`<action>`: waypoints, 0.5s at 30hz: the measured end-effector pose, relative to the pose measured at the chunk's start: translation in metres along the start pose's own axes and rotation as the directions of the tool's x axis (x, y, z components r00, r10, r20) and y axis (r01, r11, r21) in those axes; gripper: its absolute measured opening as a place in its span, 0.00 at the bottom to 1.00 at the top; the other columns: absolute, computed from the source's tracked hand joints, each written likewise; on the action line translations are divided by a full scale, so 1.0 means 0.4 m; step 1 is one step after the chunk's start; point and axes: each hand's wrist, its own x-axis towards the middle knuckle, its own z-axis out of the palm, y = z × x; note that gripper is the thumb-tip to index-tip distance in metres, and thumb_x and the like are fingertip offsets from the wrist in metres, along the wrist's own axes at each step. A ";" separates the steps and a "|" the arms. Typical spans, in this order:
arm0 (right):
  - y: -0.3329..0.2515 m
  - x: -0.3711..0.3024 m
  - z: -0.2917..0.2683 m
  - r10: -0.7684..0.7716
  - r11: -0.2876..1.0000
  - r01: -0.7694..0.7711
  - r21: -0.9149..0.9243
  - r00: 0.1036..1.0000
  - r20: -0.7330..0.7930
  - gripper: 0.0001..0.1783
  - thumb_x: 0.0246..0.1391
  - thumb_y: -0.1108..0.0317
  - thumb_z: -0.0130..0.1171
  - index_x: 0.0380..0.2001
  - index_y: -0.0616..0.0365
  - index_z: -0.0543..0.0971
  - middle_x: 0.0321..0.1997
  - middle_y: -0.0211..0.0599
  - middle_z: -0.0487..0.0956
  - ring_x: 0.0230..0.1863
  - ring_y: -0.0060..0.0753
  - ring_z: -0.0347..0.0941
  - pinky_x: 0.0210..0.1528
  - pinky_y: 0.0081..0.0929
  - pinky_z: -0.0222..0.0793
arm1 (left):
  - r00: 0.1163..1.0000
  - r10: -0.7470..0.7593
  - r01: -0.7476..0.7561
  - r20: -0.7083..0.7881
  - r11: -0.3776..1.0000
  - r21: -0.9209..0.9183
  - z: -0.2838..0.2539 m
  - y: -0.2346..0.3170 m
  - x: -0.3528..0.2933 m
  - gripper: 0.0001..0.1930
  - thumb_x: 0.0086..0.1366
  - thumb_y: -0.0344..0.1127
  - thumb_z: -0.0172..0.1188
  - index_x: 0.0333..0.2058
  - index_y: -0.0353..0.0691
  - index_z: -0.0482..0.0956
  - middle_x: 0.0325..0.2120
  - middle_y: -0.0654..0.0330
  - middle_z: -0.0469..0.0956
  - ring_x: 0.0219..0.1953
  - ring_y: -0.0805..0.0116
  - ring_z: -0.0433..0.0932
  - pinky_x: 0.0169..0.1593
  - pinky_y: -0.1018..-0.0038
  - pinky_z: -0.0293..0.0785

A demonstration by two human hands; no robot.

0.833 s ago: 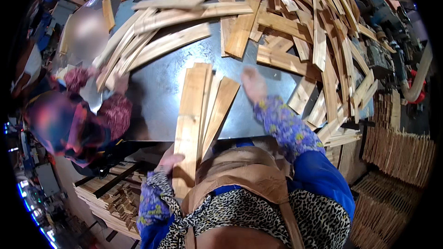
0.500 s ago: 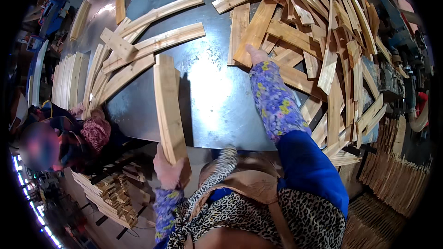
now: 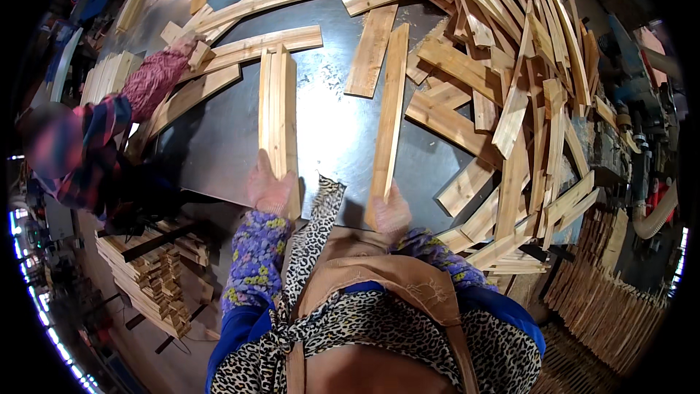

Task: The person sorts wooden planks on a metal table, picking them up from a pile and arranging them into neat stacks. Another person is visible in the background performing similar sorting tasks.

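My left hand (image 3: 271, 184) is closed around the near end of a small bundle of planks (image 3: 278, 113), stood on their narrow edges on the metal tabletop (image 3: 211, 164). To the right, my right hand (image 3: 392, 211) grips the near end of a single plank (image 3: 391, 113). That plank is tilted up on its edge and points away from me, apart from the bundle. Beyond it a loose plank (image 3: 370, 51) lies flat on the metal.
A large jumbled heap of planks (image 3: 467, 66) covers the table's right side. At the left, a co-worker's hand (image 3: 193, 49) touches planks there. Stacked wood (image 3: 149, 277) stands below the table at the left, and more (image 3: 609, 284) at the lower right.
My right hand has drawn a plank from the heap toward me and tipped it on edge. The bundle in my left hand has shifted slightly away and rightward. The co-worker's arm has stretched over the table.
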 end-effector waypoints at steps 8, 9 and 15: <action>0.059 -0.006 0.065 0.067 0.998 -0.067 0.000 0.996 0.055 0.38 0.69 0.69 0.60 0.78 0.64 0.63 0.69 0.52 0.78 0.70 0.43 0.75 0.71 0.34 0.69 | 0.998 -0.059 0.061 -0.027 0.997 0.055 -0.001 0.019 0.058 0.55 0.56 0.56 0.75 0.78 0.42 0.61 0.57 0.38 0.78 0.61 0.39 0.78 0.64 0.53 0.78; 0.039 -0.008 0.055 0.101 0.980 -0.117 0.158 0.989 0.108 0.37 0.69 0.71 0.58 0.78 0.64 0.63 0.70 0.55 0.77 0.72 0.44 0.74 0.72 0.35 0.68 | 0.999 -0.040 0.041 -0.031 0.998 0.037 0.001 0.013 0.063 0.55 0.56 0.57 0.75 0.77 0.43 0.61 0.57 0.38 0.78 0.61 0.39 0.78 0.64 0.52 0.78; -0.074 0.025 0.254 0.270 0.607 -0.040 -0.794 0.950 0.159 0.30 0.72 0.57 0.58 0.70 0.60 0.70 0.58 0.57 0.84 0.57 0.54 0.84 0.62 0.49 0.81 | 0.992 0.113 -0.111 -0.055 0.993 0.036 -0.031 0.024 0.073 0.56 0.57 0.61 0.74 0.76 0.36 0.61 0.63 0.35 0.72 0.63 0.35 0.75 0.68 0.52 0.74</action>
